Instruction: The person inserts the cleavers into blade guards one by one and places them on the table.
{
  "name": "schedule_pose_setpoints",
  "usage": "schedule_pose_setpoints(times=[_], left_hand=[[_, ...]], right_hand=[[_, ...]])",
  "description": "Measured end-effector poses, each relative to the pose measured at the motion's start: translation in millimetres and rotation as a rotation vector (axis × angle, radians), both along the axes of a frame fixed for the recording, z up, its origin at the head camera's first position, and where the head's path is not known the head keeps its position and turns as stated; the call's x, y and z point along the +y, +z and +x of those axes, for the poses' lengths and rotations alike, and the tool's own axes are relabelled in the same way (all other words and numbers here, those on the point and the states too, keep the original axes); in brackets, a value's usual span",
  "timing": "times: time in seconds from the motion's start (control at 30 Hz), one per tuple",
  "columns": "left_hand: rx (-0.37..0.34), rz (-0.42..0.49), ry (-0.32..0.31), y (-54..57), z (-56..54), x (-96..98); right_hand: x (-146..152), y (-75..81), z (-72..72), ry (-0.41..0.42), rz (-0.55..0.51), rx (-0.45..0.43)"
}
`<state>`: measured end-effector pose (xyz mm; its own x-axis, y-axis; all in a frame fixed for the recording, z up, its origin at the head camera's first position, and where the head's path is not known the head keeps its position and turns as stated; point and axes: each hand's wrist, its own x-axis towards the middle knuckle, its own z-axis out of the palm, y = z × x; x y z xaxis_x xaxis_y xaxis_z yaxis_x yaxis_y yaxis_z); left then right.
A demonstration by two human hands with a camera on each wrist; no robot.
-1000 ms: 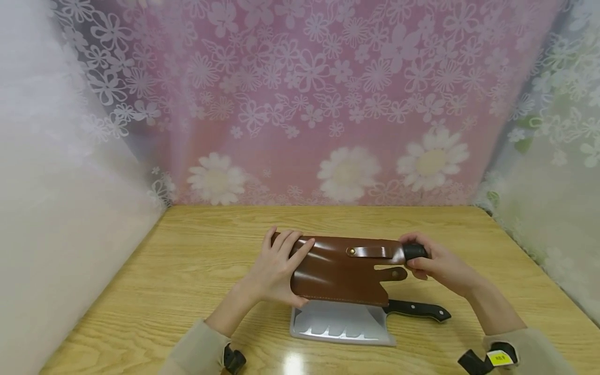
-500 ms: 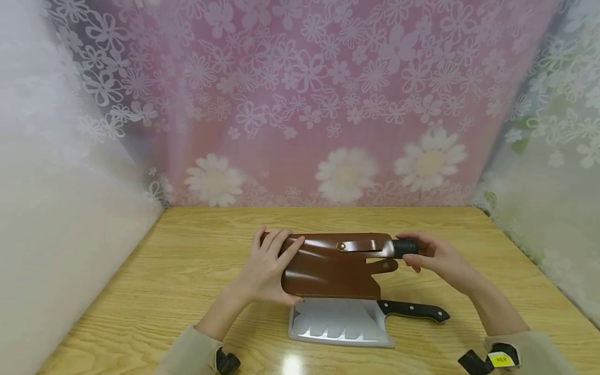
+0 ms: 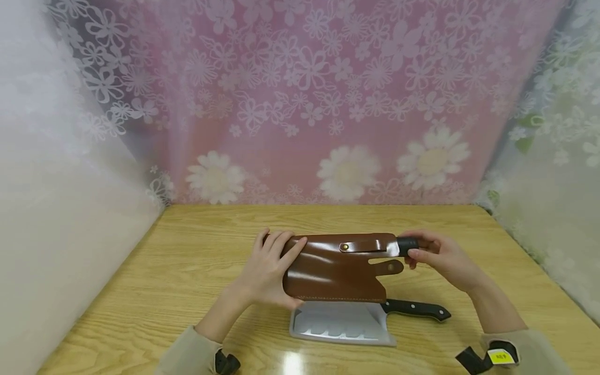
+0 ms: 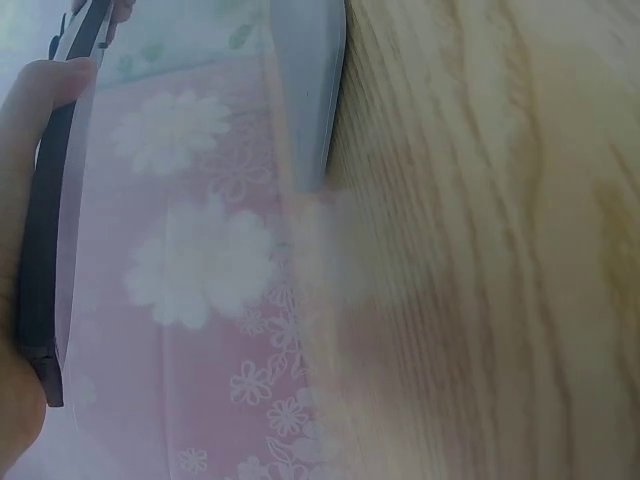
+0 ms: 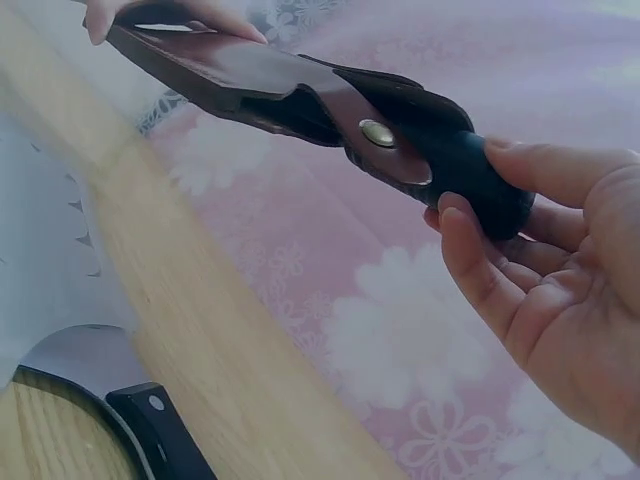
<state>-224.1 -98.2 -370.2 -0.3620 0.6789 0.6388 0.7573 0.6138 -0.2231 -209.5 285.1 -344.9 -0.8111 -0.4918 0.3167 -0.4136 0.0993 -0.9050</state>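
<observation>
A brown leather sheath is held up above the table with its broad side facing me. My left hand grips its left end, fingers over the top edge and thumb at the bottom. Out of the sheath's right end sticks a short black round handle. My right hand pinches that handle between thumb and fingers. In the right wrist view a snapped strap lies by the handle. Below the sheath, a cleaver lies flat, its black riveted handle pointing right. The sheath hides the blade's upper edge.
The wooden table runs back to a pink flowered curtain. Pale sheets hang at the left and right. Both wrists wear black straps, the right one with a yellow label.
The sheath and my left hand have shifted slightly left over the cleaver, then a touch back right. My right hand stays on the black handle. The cleaver lies where it was.
</observation>
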Motion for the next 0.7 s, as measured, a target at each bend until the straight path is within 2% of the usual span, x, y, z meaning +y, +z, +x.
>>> schedule_pose_setpoints(times=[0.17,0.27,0.5,0.7], left_hand=[[-0.022,0.002,0.005,0.2,1.7,1.7],[-0.038,0.0,0.004,-0.4,1.6,2.8],[-0.083,-0.068,0.03,-2.9,0.0,9.1],[-0.11,-0.121,0.045,-4.2,-2.0,21.0]], right_hand=[[-1.9,-2.3,-2.3,0.042,-0.036,0.021],[-1.9,-3.9,-2.1,0.037,-0.029,0.025],[1.1,-3.1,5.0,-0.058,0.111,0.062],[12.2,-6.6,9.2,-0.092,0.17,0.079]])
